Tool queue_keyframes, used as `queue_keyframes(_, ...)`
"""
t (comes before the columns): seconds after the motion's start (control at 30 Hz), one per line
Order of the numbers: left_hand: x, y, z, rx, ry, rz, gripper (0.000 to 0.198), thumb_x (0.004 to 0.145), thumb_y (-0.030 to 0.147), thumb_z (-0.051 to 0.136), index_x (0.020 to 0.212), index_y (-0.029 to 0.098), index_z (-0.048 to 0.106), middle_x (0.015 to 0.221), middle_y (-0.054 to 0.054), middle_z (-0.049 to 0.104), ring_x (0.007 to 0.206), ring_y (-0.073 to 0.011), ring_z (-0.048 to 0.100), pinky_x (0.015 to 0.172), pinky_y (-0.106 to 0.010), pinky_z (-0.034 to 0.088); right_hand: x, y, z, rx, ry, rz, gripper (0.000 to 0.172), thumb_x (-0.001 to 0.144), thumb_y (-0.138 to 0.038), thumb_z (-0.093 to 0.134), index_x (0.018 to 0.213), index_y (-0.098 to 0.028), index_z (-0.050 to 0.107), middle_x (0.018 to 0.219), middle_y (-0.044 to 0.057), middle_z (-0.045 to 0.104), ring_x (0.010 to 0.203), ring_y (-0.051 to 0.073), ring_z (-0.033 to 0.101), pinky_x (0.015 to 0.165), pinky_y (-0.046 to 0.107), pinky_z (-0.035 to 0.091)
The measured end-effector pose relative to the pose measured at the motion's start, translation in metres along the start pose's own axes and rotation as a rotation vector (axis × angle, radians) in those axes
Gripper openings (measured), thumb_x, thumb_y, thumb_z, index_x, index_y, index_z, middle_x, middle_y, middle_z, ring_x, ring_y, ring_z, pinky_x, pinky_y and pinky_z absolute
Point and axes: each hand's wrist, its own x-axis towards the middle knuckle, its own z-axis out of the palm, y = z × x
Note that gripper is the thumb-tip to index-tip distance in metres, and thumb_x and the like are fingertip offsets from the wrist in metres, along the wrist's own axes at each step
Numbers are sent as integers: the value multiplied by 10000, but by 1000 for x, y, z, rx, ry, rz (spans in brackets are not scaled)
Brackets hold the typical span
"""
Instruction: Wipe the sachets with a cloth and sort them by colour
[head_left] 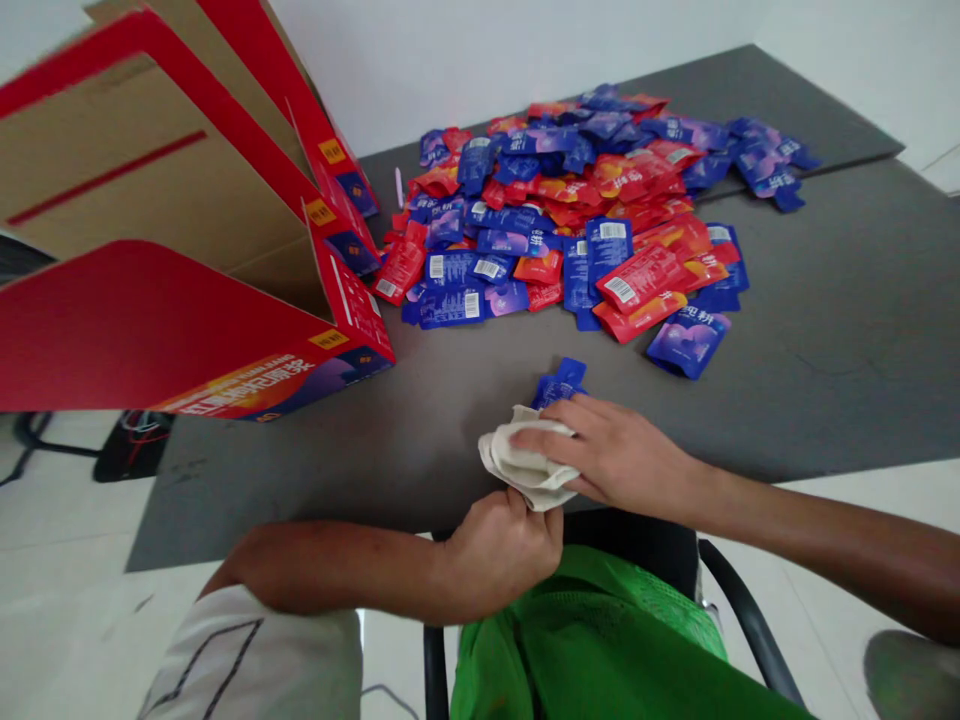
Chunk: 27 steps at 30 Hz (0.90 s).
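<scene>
My right hand (615, 455) grips a folded off-white cloth (521, 465) above the front edge of the grey table. Past the far side of the cloth shows the spouted end of a blue pouch (561, 383); the cloth and my right hand hide the remainder. Curled closed, my left hand (506, 550) meets the near edge of the cloth. What its fingers pinch is hidden. Farther back lies a heap of flat spouted pouches, some red (643, 277) and some blue (450, 268). One blue pouch (688, 340) lies at the heap's front right.
Open red cardboard boxes (247, 375) stand along the left of the grey table (840, 330), tan inside. A thin pale stick-like item (398, 188) is beside the heap. A white wall (510, 55) rises behind. Green fabric (600, 640) covers my lap.
</scene>
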Motion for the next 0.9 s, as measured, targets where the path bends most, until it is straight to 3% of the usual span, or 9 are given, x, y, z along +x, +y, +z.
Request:
queue_keyframes(0.07, 0, 0, 0, 3, -7, 1, 286, 959, 115, 590, 1186, -1, 718, 935, -249, 790, 779, -288, 793, 511, -278, 570, -2, 8, 14, 2, -42, 9, 419, 990, -332, 627, 1402, -260, 597, 1187, 114, 658, 1042, 251, 609, 900, 375, 527)
queue_keyframes(0.13, 0, 0, 0, 52, 35, 0, 374, 972, 124, 576, 1298, -33, 668, 1177, -326, 738, 1058, -365, 775, 585, -299, 606, 4, 36, 18, -54, -14, 71, 429, 986, -341, 633, 1404, -247, 604, 1199, 130, 651, 1043, 263, 608, 911, 390, 522)
queue_keyframes(0.27, -1, 1, 3, 103, 85, -15, 416, 975, 128, 556, 1347, -34, 647, 1309, -331, 669, 1204, -401, 715, 594, -300, 610, 26, 85, -9, -207, 70, 203, 385, 1009, -366, 583, 1358, -216, 646, 1139, 146, 652, 1019, 295, 607, 896, 424, 514)
queue_keyframes(0.4, -1, 1, 2, 92, 115, -22, 413, 960, 125, 563, 1331, -31, 656, 1260, -323, 705, 1139, -375, 749, 590, -300, 611, 26, 53, -31, -166, 235, 236, 450, 1027, -429, 555, 1432, -236, 583, 1204, 141, 632, 1079, 294, 605, 933, 420, 510)
queue_keyframes(0.5, 0, 0, -1, 39, 82, -23, 314, 920, 104, 594, 1188, 5, 726, 933, -229, 798, 744, -277, 785, 489, -282, 558, 10, 9, -16, -64, 78, 29, 460, 1005, -415, 597, 1436, -256, 572, 1234, 131, 639, 1074, 279, 609, 901, 390, 524)
queue_keyframes(0.57, 1, -1, -2, 7, 52, -28, 225, 901, 98, 615, 1071, 42, 752, 754, -152, 770, 587, -232, 726, 436, -265, 513, 0, 0, 1, -24, -26, -40, 421, 1004, -358, 606, 1413, -262, 585, 1198, 111, 659, 1047, 257, 614, 890, 370, 530)
queue_keyframes(0.67, 1, 0, -1, 43, 80, -24, 312, 934, 126, 595, 1193, 6, 721, 995, -253, 792, 892, -310, 798, 516, -272, 567, 0, 29, 15, -43, -39, 17, 434, 985, -334, 640, 1409, -257, 590, 1198, 114, 654, 1065, 259, 613, 913, 378, 529)
queue_keyframes(0.8, 0, 1, 3, 99, 118, -26, 406, 962, 120, 551, 1321, -30, 664, 1282, -320, 694, 1181, -388, 729, 580, -291, 608, 20, 85, -6, -206, 39, 149, 396, 1007, -358, 597, 1379, -226, 630, 1153, 137, 652, 1043, 283, 618, 897, 400, 523)
queue_keyframes(0.9, -1, 1, 2, 102, 116, -25, 403, 967, 115, 541, 1324, -26, 665, 1288, -312, 693, 1187, -384, 726, 584, -288, 611, 28, 79, -30, -235, 169, 227, 413, 1033, -411, 550, 1393, -222, 623, 1169, 143, 651, 1059, 293, 627, 901, 414, 525)
